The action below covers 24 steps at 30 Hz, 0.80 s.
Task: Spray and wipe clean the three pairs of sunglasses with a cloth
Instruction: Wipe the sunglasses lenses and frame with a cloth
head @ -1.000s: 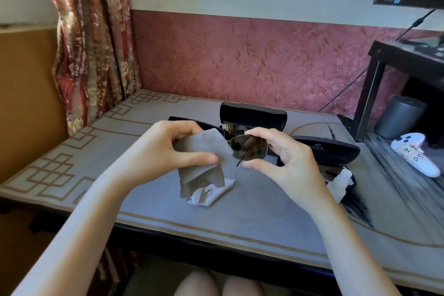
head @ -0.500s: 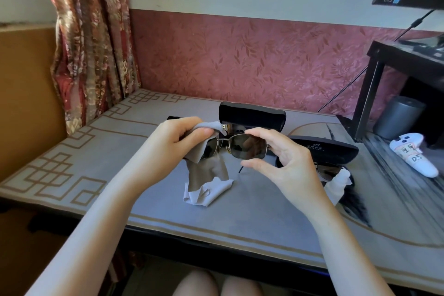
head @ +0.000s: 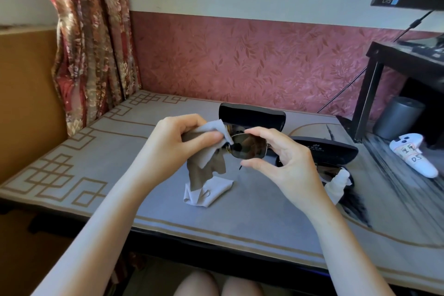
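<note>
Above the table my right hand (head: 283,166) pinches a pair of metal-framed sunglasses (head: 249,148) by the right lens, thumb below and fingers on top. My left hand (head: 177,144) grips a grey cloth (head: 204,158) and presses it around the left lens; the cloth's tail hangs down. A second pair of sunglasses (head: 329,172) lies on the table behind my right hand, partly hidden. A small white spray bottle (head: 337,182) lies beside it. The third pair is hidden from view.
Two open black glasses cases (head: 252,115) (head: 326,150) lie behind my hands. A crumpled white wipe (head: 209,191) rests on the grey table mat (head: 120,158). At the right are a white controller (head: 413,154), a grey cylinder (head: 396,118) and a black stand (head: 374,84).
My left hand has brought the cloth up from beside the glasses and wrapped it onto the left lens. My right hand has kept its hold on the sunglasses.
</note>
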Tool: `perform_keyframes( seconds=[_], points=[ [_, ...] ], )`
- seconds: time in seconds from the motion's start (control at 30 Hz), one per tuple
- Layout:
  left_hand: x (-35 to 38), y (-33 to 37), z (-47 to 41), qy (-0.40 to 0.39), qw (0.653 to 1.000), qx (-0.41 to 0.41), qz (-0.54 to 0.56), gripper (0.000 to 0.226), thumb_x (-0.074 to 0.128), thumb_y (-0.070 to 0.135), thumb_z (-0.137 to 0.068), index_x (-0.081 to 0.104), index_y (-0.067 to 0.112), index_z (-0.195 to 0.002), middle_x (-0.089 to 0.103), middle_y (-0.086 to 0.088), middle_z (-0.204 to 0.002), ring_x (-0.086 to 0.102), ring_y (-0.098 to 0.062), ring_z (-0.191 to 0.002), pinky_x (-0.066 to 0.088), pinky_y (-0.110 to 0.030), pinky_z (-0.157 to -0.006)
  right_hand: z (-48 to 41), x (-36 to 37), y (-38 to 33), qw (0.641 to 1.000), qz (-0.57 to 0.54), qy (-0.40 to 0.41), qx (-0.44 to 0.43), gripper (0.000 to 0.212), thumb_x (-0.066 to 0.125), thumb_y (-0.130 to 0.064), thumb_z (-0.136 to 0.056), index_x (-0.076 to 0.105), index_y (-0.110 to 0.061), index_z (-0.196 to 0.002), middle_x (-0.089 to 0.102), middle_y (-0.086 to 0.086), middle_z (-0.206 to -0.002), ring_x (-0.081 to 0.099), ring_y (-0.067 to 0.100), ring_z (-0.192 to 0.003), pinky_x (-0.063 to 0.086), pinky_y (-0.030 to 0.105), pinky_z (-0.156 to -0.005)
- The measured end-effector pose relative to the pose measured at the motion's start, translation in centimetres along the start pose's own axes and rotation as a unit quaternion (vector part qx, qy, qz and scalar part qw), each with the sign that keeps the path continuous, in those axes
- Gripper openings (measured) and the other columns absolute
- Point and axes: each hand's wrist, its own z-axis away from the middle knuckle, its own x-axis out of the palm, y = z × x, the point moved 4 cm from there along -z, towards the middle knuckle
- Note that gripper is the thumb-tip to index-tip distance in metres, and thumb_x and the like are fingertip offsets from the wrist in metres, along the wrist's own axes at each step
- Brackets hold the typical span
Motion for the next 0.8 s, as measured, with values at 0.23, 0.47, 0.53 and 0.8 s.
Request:
perform_keyframes(
  seconds=[0.23,0.47,0.53,0.8],
  points=[
    [-1.0,-0.5,0.1,0.048,0.999,0.006,0.003,0.036,0.056,0.035,-0.091,0.059,0.006,-0.07,0.044,-0.001,-0.058,0.035,-0.008,-0.055,0.026,-0.024,-0.052,-0.3,0.0,-0.2,1.0,-0.016,0.005,0.005,0.047,0.079,-0.005,-0.076,0.065,-0.034,-0.109,0.068,-0.007,-0.101,0.062,0.008,-0.103,0.042,0.016,-0.097],
    [-2.6,-1.7,1.1,-0.07,0.993,-0.013,0.098,0.017,0.071,0.026,-0.078,0.072,0.021,-0.095,0.073,0.006,-0.082,0.06,-0.004,-0.06,0.048,-0.015,-0.057,-0.3,-0.3,-0.1,0.998,-0.056,0.016,0.015,0.046,0.079,-0.002,-0.074,0.067,-0.032,-0.106,0.069,-0.004,-0.099,0.064,0.007,-0.095,0.046,0.021,-0.095],
    [-2.9,-2.2,1.3,-0.093,0.99,-0.015,0.102,0.035,0.081,0.029,-0.069,0.07,0.029,-0.102,0.075,0.006,-0.097,0.068,-0.003,-0.076,0.05,-0.012,-0.068,-0.3,-0.3,-0.1,0.998,-0.065,0.016,0.019,0.045,0.079,-0.002,-0.073,0.067,-0.031,-0.106,0.07,-0.002,-0.1,0.064,0.009,-0.095,0.046,0.021,-0.095],
    [-2.2,-1.4,0.8,-0.079,0.996,-0.004,0.051,0.039,0.082,0.029,-0.058,0.072,0.03,-0.096,0.074,0.013,-0.099,0.068,-0.002,-0.096,0.049,-0.013,-0.085,-0.4,-0.5,-0.3,0.998,-0.053,0.001,0.017,0.044,0.078,-0.002,-0.075,0.067,-0.031,-0.107,0.069,-0.002,-0.097,0.063,0.012,-0.097,0.046,0.027,-0.098]
  ],
)
